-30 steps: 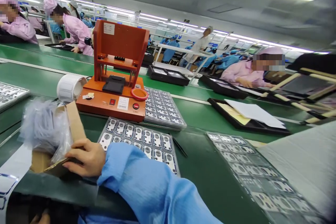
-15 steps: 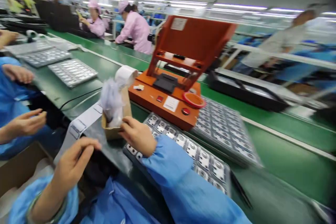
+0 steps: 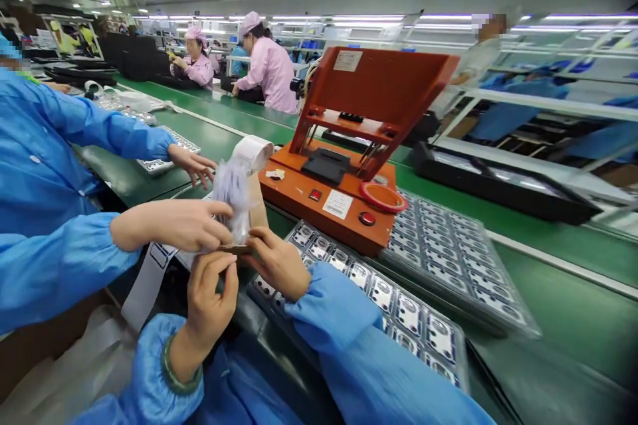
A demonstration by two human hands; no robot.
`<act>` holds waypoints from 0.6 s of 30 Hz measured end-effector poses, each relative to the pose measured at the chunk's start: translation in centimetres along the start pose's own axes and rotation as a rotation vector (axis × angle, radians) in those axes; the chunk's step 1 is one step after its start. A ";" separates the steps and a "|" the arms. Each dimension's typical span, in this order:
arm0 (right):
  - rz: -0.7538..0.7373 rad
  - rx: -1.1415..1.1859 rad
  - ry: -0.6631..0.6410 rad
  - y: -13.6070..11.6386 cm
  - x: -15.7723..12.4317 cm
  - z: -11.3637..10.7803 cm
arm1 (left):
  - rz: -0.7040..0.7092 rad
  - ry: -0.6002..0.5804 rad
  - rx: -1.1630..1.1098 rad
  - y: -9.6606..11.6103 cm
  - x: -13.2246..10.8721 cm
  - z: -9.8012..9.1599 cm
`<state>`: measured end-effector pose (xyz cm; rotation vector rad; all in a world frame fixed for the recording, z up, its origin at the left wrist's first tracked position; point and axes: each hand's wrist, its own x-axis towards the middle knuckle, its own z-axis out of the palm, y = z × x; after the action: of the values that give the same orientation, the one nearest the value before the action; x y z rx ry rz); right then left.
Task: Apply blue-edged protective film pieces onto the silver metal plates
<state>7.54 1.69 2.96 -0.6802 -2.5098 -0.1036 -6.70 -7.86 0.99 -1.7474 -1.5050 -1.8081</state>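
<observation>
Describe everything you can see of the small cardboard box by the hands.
The small cardboard box is plain brown card, open on top, with crumpled clear plastic bags bulging out of it. It stands roughly upright at the near edge of the green bench, in front of the orange press fixture and a white label roll. The right hand holds its lower brown flap; the left hand sits just beneath, contact unclear. A co-worker's hand reaches the bags from the left.
</observation>
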 end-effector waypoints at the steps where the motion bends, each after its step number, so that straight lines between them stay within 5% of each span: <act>1: -0.004 0.013 -0.001 0.1 0.1 0.0 | -0.029 0.044 0.020 -0.4 -0.4 0.1; 5: -0.043 0.073 0.001 0.5 0.4 0.5 | -0.322 0.170 0.080 -2.5 -1.9 0.1; 9: -0.077 0.116 0.030 0.0 0.7 0.8 | -0.543 0.046 -0.090 -4.3 -2.6 0.0; 13: -0.038 0.169 0.122 -1.8 1.5 -0.8 | -0.610 -0.030 -0.186 -4.3 -2.7 -0.5; 18: -0.053 0.258 0.252 -5.8 4.3 -4.7 | -0.563 0.059 -0.254 -2.3 -2.3 -2.6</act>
<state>3.73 -2.42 9.56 -0.4646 -2.2474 0.1082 -9.34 -9.84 -1.51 -1.4342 -1.9573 -2.3817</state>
